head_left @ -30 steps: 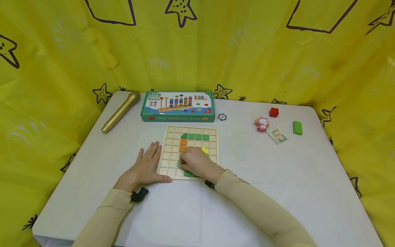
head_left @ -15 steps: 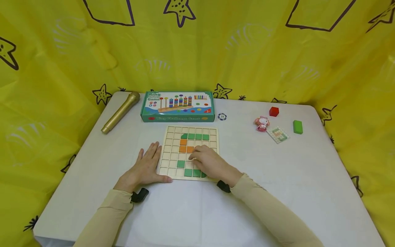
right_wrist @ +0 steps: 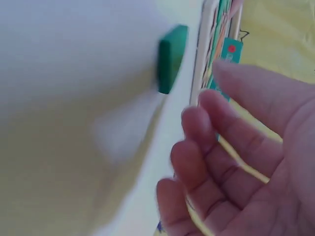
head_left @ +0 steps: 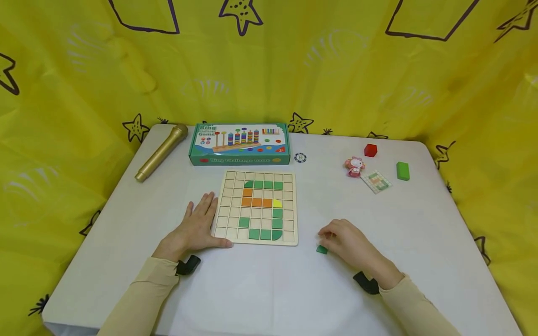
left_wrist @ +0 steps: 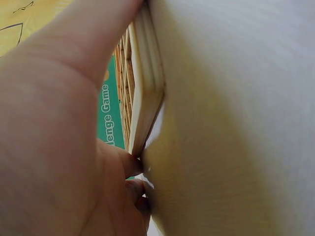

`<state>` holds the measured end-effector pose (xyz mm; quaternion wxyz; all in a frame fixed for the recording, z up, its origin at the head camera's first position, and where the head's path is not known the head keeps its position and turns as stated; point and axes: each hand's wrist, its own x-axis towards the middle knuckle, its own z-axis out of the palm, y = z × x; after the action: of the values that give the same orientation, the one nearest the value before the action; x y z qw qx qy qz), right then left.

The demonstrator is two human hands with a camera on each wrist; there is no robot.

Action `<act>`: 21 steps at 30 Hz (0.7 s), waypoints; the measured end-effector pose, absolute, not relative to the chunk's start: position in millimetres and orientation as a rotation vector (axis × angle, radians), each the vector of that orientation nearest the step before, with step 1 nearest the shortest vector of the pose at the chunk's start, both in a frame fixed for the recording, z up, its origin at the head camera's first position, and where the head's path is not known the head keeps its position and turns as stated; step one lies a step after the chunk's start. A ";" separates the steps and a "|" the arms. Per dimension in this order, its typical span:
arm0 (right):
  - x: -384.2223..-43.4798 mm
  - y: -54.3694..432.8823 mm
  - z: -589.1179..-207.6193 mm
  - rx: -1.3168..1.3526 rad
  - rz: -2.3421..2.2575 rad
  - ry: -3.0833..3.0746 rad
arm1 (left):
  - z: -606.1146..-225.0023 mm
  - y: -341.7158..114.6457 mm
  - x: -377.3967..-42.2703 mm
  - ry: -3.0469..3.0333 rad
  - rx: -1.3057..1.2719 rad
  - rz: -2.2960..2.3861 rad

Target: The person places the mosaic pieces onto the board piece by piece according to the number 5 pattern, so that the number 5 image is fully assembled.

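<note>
A wooden grid board (head_left: 292, 186) lies flat on the table, with several green tiles (head_left: 277, 213), orange tiles (head_left: 257, 202) and one yellow tile (head_left: 277, 204) in its squares. Against the board's left edge rests my left hand (head_left: 194, 229), fingers straight and thumb at the near-left corner; the left wrist view shows the board's side edge (left_wrist: 142, 88) close by the fingers. To the right of the board, my right hand (head_left: 346, 240) is over the table, its fingers loosely bent. A loose green tile (right_wrist: 172, 60) with a curved edge lies by its fingertips, apart from them in the right wrist view.
Behind the board stands a green Ring Challenge Game box (head_left: 239, 144), a gold microphone (head_left: 161, 154) at its left and a round chip (head_left: 300, 157) at its right. Farther right are a pink figurine (head_left: 354, 166), a pattern card (head_left: 377, 181), a red block (head_left: 370, 150) and a green block (head_left: 402, 171).
My right hand has left the board and moved right to the loose green tile, uncovering more orange, yellow and green tiles in the grid. My left hand has stayed at the board's edge.
</note>
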<state>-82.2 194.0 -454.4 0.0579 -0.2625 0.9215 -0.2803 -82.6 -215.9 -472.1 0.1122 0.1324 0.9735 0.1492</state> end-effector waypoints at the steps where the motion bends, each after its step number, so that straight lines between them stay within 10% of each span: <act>1: -78.8 196.6 -455.9 -0.769 -0.847 2.812 | -472.2 -216.1 -82.6 2.856 0.387 0.439; 21: -65.5 183.7 -462.7 -0.708 -0.601 3.026 | -472.8 -215.7 -82.6 2.857 0.391 0.437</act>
<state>-65.5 183.7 -462.7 -0.0119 -0.2236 0.9559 -0.1899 -82.6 -215.7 -472.8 0.1122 0.1332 0.9734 0.1489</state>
